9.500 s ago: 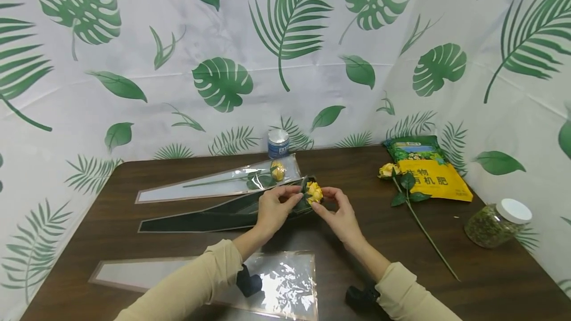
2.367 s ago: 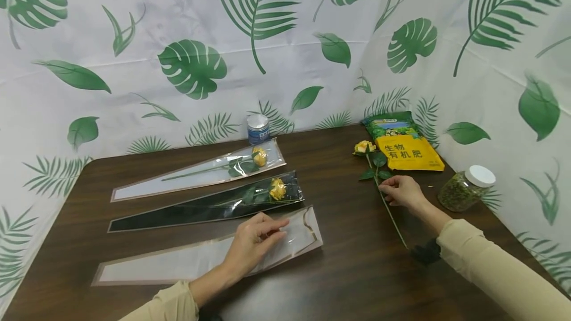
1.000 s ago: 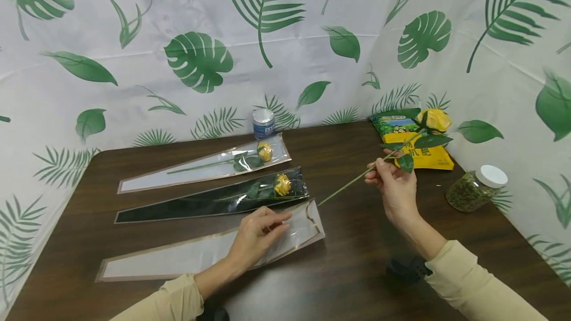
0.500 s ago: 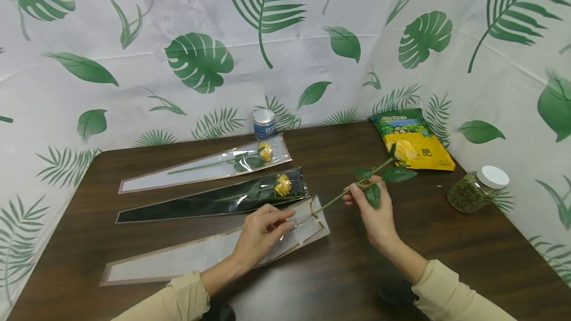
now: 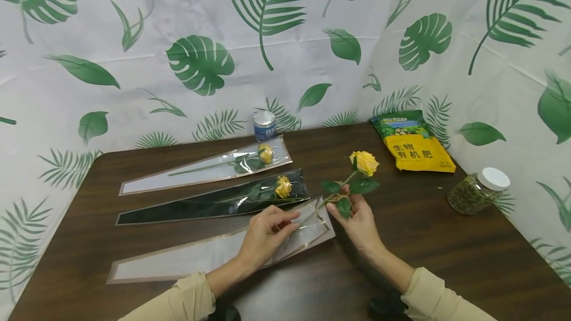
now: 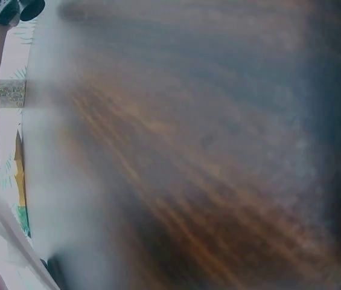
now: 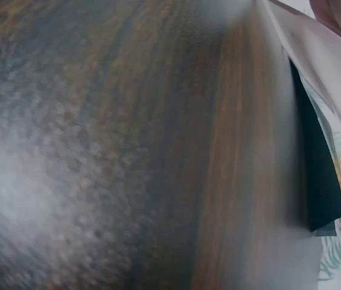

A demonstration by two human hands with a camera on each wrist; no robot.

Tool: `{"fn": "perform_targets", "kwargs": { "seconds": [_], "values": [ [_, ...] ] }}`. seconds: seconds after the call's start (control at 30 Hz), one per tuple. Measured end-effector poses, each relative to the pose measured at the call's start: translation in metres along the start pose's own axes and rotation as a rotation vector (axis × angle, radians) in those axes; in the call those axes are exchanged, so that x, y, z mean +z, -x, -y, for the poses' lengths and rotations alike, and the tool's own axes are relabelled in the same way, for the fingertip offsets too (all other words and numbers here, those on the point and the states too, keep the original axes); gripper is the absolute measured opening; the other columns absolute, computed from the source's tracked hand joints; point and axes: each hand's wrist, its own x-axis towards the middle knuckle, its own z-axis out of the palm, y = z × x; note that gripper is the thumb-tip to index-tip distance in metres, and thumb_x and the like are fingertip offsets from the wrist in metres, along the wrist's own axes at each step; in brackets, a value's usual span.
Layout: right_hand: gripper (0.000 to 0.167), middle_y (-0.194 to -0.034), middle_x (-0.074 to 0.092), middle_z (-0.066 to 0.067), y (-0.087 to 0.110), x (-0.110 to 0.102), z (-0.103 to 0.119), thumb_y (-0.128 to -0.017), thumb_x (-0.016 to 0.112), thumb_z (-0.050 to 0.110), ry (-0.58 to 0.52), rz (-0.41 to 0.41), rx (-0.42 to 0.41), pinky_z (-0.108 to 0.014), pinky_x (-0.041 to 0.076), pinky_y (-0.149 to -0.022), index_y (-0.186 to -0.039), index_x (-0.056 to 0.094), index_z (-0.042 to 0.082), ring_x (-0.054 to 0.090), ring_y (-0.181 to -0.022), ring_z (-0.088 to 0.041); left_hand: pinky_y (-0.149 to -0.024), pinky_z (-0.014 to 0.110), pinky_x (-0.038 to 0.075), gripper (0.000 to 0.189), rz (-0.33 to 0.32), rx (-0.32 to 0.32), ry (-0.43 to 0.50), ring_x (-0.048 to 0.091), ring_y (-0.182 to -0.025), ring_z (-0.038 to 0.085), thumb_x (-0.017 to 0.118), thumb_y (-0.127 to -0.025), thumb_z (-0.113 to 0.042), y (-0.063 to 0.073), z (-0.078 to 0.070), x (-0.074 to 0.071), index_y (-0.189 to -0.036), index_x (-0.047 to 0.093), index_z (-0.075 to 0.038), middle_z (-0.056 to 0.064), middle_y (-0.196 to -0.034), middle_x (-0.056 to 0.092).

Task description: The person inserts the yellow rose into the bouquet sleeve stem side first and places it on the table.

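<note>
Between the thumb and fingers of my right hand (image 5: 360,222) is the stem of a yellow rose (image 5: 365,163), just below the bloom among its green leaves. The rose slants down to the left, its lower stem inside the mouth of a white, clear-fronted flower sleeve (image 5: 174,260). My left hand (image 5: 265,237) pinches the clear film near that mouth, raising this end of the sleeve. The pale sleeve (image 6: 4,220) crosses the left edge of the left wrist view; in the right wrist view the sleeve (image 7: 333,72) slants through the upper right. Neither wrist view shows the fingertips.
Behind lie a black sleeve (image 5: 178,210) and a white sleeve (image 5: 151,182), each holding a yellow rose. A blue tin (image 5: 265,127) stands at the back edge. Right of the hands are a yellow-green fertilizer bag (image 5: 419,147) and a white-lidded jar (image 5: 473,194) of dried green material.
My right hand has picked the rose up from beside the bag, carried it left and slid its stem into the sleeve. Earlier, both hands were at the black sleeve's rose.
</note>
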Motion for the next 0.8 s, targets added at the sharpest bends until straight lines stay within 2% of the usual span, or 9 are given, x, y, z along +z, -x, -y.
{"fn": "perform_targets", "kwargs": {
  "seconds": [0.13,0.23,0.4,0.5,0.63,0.8],
  "values": [
    [0.033,-0.094,0.068,0.006,-0.003,-0.004,0.0,-0.092,0.053,-0.005,-0.124,0.005,-0.039,-0.019,0.051,-0.068,-0.123,0.045,-0.012,0.064,-0.08,-0.005,-0.053,0.016,0.046,0.021,0.006,-0.01,0.005,0.051,-0.06,0.0,0.075,-0.077,-0.006,0.002,0.0,0.001,-0.098,0.075,-0.009,-0.004,-0.076,0.062],
    [0.028,-0.088,0.068,0.001,-0.006,-0.007,0.004,-0.097,0.047,0.005,-0.175,-0.031,-0.037,-0.022,0.051,-0.062,-0.119,0.05,-0.013,0.063,-0.069,-0.009,-0.053,0.017,0.046,0.022,0.013,-0.015,0.016,0.052,-0.06,0.001,0.075,-0.077,-0.006,0.003,0.001,0.001,-0.098,0.074,-0.009,-0.003,-0.076,0.062],
    [0.024,-0.077,0.066,-0.003,-0.008,-0.01,0.01,-0.098,0.051,0.016,-0.214,-0.126,0.041,-0.025,0.052,-0.058,-0.108,0.058,-0.004,0.064,-0.063,-0.012,-0.053,0.016,0.046,0.021,0.016,-0.006,0.017,0.052,-0.06,0.001,0.075,-0.077,-0.007,0.003,0.003,0.002,-0.099,0.074,-0.009,-0.003,-0.076,0.061],
    [0.013,-0.08,0.065,0.001,-0.006,-0.011,0.013,-0.095,0.056,0.014,-0.194,-0.176,0.1,-0.025,0.053,-0.059,-0.102,0.058,0.003,0.064,-0.066,-0.01,-0.053,0.016,0.046,0.021,0.013,0.005,0.016,0.051,-0.061,-0.001,0.075,-0.077,-0.007,0.004,0.004,0.002,-0.098,0.074,-0.008,-0.004,-0.075,0.061],
    [0.008,-0.085,0.062,0.005,-0.002,-0.009,0.015,-0.092,0.06,0.01,-0.184,-0.211,0.181,-0.023,0.053,-0.063,-0.099,0.056,0.008,0.062,-0.071,-0.007,-0.053,0.016,0.046,0.022,0.006,0.014,0.018,0.051,-0.061,-0.001,0.076,-0.077,-0.007,0.004,0.004,0.003,-0.098,0.074,-0.008,-0.004,-0.076,0.062],
    [0.009,-0.084,0.062,0.01,0.004,-0.004,0.016,-0.089,0.063,0.008,-0.158,-0.203,0.278,-0.022,0.048,-0.073,-0.095,0.058,0.013,0.057,-0.076,-0.003,-0.054,0.016,0.046,0.021,-0.019,0.022,0.012,0.052,-0.061,0.002,0.075,-0.077,-0.007,0.003,0.003,0.002,-0.098,0.074,-0.008,-0.003,-0.076,0.062]
  ]
}}
